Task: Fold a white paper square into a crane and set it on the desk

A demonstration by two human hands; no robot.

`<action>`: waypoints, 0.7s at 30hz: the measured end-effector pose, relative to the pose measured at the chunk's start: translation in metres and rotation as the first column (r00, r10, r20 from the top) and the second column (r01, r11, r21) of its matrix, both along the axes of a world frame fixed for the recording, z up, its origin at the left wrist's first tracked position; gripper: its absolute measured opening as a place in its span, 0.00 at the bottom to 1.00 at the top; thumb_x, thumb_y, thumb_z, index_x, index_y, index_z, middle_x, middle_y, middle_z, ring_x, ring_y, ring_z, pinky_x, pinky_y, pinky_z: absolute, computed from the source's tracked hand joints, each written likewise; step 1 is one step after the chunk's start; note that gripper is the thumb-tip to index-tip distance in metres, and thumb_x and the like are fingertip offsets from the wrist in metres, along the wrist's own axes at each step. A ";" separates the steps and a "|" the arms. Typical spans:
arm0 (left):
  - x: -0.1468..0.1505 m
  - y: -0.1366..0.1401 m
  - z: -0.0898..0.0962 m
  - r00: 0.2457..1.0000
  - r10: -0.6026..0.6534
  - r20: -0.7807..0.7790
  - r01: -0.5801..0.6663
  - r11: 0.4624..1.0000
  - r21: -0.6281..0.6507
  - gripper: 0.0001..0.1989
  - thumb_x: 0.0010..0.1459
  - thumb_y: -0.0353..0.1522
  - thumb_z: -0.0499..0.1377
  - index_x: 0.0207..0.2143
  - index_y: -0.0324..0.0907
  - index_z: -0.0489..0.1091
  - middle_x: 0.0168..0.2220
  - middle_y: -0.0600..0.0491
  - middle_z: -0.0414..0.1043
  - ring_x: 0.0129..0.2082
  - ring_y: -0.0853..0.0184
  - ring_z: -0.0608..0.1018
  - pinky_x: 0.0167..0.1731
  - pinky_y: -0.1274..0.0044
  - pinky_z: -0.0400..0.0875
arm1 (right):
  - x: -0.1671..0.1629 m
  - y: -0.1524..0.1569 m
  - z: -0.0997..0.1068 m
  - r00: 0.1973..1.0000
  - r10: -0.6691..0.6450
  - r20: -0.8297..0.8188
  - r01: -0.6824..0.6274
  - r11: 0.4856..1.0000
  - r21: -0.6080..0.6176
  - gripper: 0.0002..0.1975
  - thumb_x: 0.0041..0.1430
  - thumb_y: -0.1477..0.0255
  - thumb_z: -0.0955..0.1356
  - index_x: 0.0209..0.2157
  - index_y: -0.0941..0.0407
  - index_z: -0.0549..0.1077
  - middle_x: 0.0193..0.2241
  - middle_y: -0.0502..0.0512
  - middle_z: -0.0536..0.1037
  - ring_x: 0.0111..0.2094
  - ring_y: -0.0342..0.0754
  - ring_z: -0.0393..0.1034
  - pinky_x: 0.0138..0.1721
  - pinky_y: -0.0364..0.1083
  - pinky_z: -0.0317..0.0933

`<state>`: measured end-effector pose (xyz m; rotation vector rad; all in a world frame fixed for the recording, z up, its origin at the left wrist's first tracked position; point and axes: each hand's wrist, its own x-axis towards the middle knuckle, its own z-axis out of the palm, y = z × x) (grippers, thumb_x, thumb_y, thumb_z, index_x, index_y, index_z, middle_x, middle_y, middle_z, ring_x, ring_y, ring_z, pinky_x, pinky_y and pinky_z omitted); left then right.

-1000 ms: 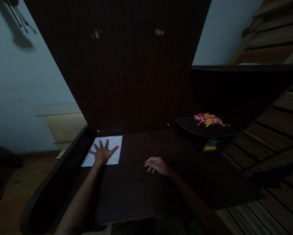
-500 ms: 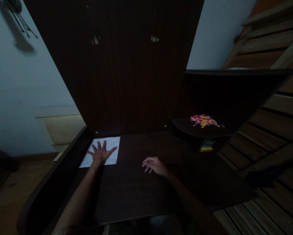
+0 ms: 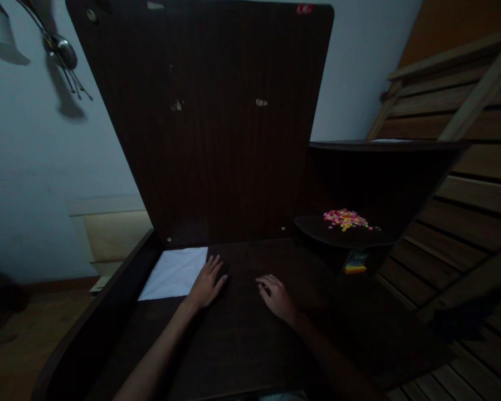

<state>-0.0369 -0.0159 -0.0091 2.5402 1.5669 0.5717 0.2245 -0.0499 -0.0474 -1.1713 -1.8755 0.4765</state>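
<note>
Left hand [image 3: 206, 287] released, fingers stretched and slightly spread, palm down over the dark wooden desktop [image 3: 242, 340]. White square sheet [image 3: 175, 274] lies flat just left of that hand, which overlaps its right edge in view; cloth or paper, too dim to tell. Right hand [image 3: 277, 299] to the right of the left one, well apart from the sheet, fingers slack and half curled. Beyond it, to the right: corner shelf [image 3: 311, 229] with a pile of small multicoloured pieces [image 3: 344, 219]; yellow-and-blue item [image 3: 354, 268] below.
</note>
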 end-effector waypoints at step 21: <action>0.016 -0.039 -0.034 0.965 -0.169 -0.201 0.169 0.985 -0.020 0.37 0.62 0.53 0.41 0.66 0.42 0.44 0.67 0.47 0.43 0.67 0.54 0.48 0.63 0.58 0.47 | 0.002 0.002 0.023 0.786 0.220 0.577 -0.121 0.971 -0.206 0.34 0.64 0.49 0.54 0.65 0.51 0.51 0.67 0.55 0.45 0.67 0.54 0.35 0.65 0.57 0.35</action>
